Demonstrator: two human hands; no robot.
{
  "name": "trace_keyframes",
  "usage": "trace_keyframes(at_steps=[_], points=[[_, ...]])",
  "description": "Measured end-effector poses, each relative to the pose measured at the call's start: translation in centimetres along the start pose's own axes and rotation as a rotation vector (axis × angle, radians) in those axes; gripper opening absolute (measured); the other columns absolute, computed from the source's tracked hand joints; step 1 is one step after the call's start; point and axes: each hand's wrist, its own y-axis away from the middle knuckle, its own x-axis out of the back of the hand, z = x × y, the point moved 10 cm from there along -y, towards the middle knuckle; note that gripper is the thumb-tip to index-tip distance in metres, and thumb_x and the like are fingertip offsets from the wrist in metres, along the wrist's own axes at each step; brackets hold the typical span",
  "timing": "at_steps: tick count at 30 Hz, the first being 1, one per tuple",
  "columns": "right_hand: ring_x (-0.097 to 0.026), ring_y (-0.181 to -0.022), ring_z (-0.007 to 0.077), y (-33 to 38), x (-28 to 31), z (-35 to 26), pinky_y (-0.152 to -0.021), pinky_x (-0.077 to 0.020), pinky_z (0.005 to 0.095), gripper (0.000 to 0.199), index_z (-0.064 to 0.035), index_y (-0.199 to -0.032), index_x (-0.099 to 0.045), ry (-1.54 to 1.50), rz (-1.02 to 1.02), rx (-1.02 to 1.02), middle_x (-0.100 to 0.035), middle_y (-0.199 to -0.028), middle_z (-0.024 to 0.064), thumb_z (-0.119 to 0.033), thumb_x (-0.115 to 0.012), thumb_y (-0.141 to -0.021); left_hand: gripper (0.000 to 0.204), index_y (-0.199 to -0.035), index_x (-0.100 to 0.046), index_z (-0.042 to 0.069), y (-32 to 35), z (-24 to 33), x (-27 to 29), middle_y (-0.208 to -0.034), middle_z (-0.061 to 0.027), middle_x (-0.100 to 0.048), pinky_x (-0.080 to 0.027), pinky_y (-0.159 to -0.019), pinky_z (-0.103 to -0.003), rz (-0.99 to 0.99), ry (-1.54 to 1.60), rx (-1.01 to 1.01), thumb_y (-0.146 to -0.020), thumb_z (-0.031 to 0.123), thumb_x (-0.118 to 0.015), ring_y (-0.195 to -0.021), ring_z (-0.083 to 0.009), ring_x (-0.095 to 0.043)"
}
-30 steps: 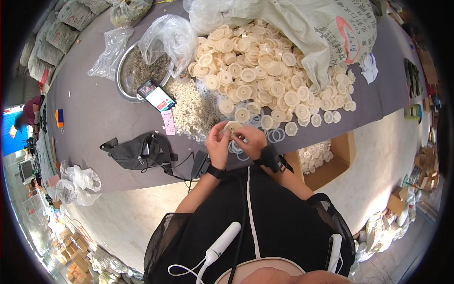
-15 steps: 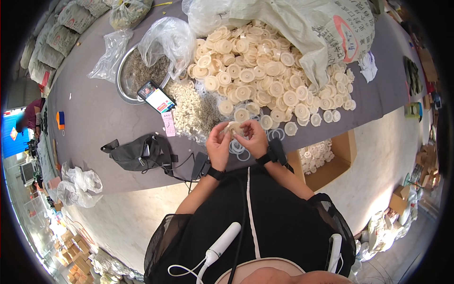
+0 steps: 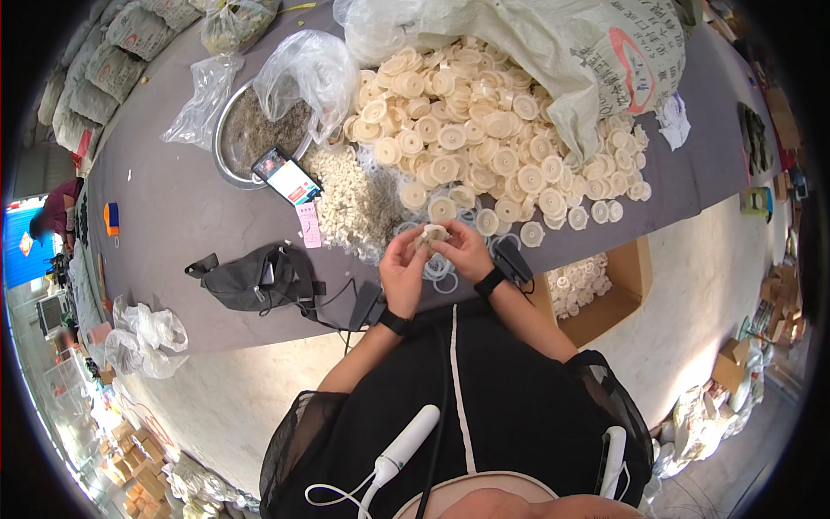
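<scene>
Both my hands meet at the table's front edge around one cream plastic disc. My left hand grips its left side between thumb and fingers. From the right, my right hand pinches the same disc, its thumb near the middle. The fingers hide part of the disc, and any small part on it is too small to make out. Clear rings lie just under my hands. Beyond them spreads a large heap of similar cream discs. A pile of small cream pieces lies to the left.
A metal bowl of small grey parts stands far left, a phone leaning at its rim. A black bag lies left. A cardboard box holding pale parts stands below the table edge, right. A woven sack covers the heap's back.
The disc has turned and tilted between my fingers. My right hand has shifted slightly, and both hands keep hold of the disc.
</scene>
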Motion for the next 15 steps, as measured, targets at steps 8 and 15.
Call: trace_keyframes(at_steps=[8, 15], points=[[-0.054, -0.076, 0.0089, -0.14, -0.12, -1.09, -0.065, -0.0461, 0.0212, 0.029, 0.0007, -0.098, -0.052, 0.029, -0.021, -0.010, -0.056, -0.088, 0.0057, -0.008, -0.062, -0.073, 0.024, -0.105, -0.047, -0.001, -0.20, -0.97, 0.28, -0.102, -0.0081, -0.054, -0.045, -0.073, -0.021, 0.022, 0.084, 0.130, -0.081, 0.001, -0.049, -0.091, -0.0122, -0.053], [-0.055, -0.074, 0.0094, -0.06, 0.02, -0.29, -0.064, -0.0468, 0.0218, 0.028, 0.0012, -0.097, -0.051, 0.115, 0.017, -0.009, -0.056, -0.085, 0.0051, -0.007, -0.062, -0.073, 0.024, -0.105, -0.049, -0.002, 0.12, -0.50, 0.36, -0.100, -0.0073, -0.055, -0.043, -0.073, -0.020, 0.024, -0.006, -0.021, -0.081, 0.001, -0.049, -0.090, -0.0108, -0.053]])
